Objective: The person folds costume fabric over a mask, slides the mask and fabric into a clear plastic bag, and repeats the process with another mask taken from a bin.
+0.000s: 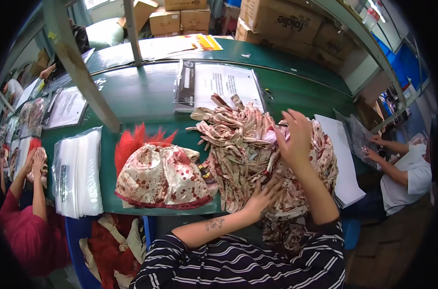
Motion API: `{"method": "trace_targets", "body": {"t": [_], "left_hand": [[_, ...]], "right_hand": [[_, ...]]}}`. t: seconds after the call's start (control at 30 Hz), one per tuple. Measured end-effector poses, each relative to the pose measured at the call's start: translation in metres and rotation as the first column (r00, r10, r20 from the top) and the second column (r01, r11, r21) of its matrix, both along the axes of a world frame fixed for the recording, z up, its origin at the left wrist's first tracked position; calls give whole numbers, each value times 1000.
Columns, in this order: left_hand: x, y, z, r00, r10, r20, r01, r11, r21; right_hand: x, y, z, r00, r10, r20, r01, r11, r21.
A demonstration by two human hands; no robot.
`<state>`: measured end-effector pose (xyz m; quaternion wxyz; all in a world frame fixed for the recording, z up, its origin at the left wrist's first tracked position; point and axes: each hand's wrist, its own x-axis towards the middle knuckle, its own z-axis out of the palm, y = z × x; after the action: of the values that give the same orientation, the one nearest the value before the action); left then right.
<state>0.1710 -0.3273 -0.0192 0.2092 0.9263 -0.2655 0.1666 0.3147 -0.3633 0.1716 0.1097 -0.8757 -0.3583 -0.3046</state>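
A large heap of cream cloth pieces with red blotches [240,159], many of them narrow and strip-like, lies in front of me. My left hand [263,198] rests on the lower part of the heap, its fingers stretched out over the cloth. Above the heap's right side, my right hand [296,137] is raised with fingers bent and apart, close to a pinkish bit of the cloth. I see nothing gripped in it. To the left sits a gathered cloth piece with red spots and a dark red hem [163,176]; bright red hair-like fibres [139,144] stick out behind it.
White sheets in clear plastic [78,171] lie left, a white stack [342,164] right, and a bagged printed sheet [224,84] behind the heap. A post [86,67] stands at left. A blue bin [77,241] sits below. Co-workers' hands [34,166] work on both sides.
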Motion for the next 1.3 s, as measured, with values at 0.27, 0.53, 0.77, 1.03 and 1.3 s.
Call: {"method": "trace_targets", "body": {"t": [0.27,0.53,0.77,1.03,1.3], "left_hand": [[-7,-2,11,990,129,57,-136,981,142],[-19,10,45,986,150,67,-153,987,45],[-41,18,49,994,90,54,-91,996,6],[-66,45,34,991,-2,134,10,998,-57],[-55,57,49,952,303,-41,-305,946,-109]], "right_hand": [[-76,-126,-35,782,-213,-585,338,934,112],[6,-151,53,931,-184,-315,294,890,350],[104,-172,-7,852,-242,-464,185,969,-166],[67,-100,36,985,-72,-157,61,995,-74],[90,81,-16,704,-9,-710,-97,989,-109]]}}
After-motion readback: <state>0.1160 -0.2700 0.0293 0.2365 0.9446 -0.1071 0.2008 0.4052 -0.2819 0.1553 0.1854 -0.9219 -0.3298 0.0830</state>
